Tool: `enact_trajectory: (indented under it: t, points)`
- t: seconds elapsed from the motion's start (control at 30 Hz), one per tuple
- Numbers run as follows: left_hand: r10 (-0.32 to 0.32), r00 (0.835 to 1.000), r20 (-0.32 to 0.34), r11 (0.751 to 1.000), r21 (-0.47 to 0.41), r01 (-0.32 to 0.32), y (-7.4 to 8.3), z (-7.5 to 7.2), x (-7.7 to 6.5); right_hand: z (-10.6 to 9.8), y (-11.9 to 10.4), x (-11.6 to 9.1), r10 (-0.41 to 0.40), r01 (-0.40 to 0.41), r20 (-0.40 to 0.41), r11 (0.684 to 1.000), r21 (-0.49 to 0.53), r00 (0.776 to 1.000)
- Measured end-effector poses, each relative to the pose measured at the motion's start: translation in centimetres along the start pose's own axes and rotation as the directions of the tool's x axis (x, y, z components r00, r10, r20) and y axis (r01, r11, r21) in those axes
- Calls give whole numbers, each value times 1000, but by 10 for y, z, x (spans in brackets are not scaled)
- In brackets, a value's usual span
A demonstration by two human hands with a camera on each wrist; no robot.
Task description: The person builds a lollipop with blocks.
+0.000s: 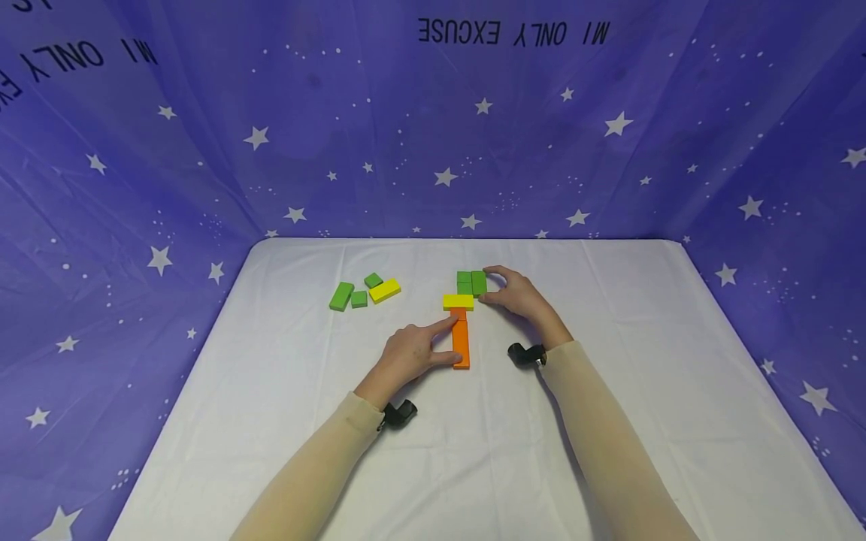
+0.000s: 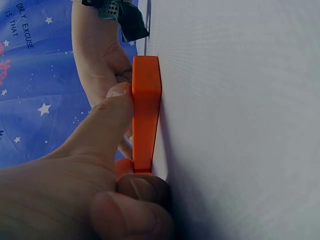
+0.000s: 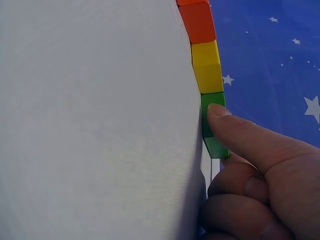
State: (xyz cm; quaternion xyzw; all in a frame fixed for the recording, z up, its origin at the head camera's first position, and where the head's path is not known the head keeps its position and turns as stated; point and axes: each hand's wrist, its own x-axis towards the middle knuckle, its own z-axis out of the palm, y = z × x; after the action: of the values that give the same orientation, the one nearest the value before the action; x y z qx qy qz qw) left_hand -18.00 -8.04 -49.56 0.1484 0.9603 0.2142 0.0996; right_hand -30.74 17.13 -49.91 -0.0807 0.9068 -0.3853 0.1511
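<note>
My left hand [image 1: 409, 352] holds a long orange block [image 1: 461, 342], its thumb near the block's near end and a fingertip by the joint with a small orange block [image 1: 458, 313]. Across the far end of that orange line lies a yellow block [image 1: 458, 302]. Just beyond it, two small green blocks [image 1: 464, 282] sit side by side with a longer green block [image 1: 479, 282]. My right hand [image 1: 517, 293] pinches this longer green block between thumb and index finger, at its near and far ends. In the right wrist view, the thumb [image 3: 240, 130] presses the green side.
Left of the arrangement lie loose blocks: an upright-lying green rectangle [image 1: 341, 296], two small green ones [image 1: 359, 299] and a yellow one [image 1: 385, 291]. All rest on a white cloth-covered table [image 1: 609, 315]. A blue starry curtain [image 1: 406, 135] surrounds its back and sides.
</note>
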Motion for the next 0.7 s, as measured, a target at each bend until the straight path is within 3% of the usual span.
enact_trajectory:
  t: [0.4,0.7]
  points:
    - [5,1000,-7,1000,-1,-5,-1,0,0,2,3,-3,-11,11,-19,1000,-18,1000]
    - [8,1000,0,1000,1,-8,-1,0,0,9,6,-17,-17,17,-20,999,-31,1000]
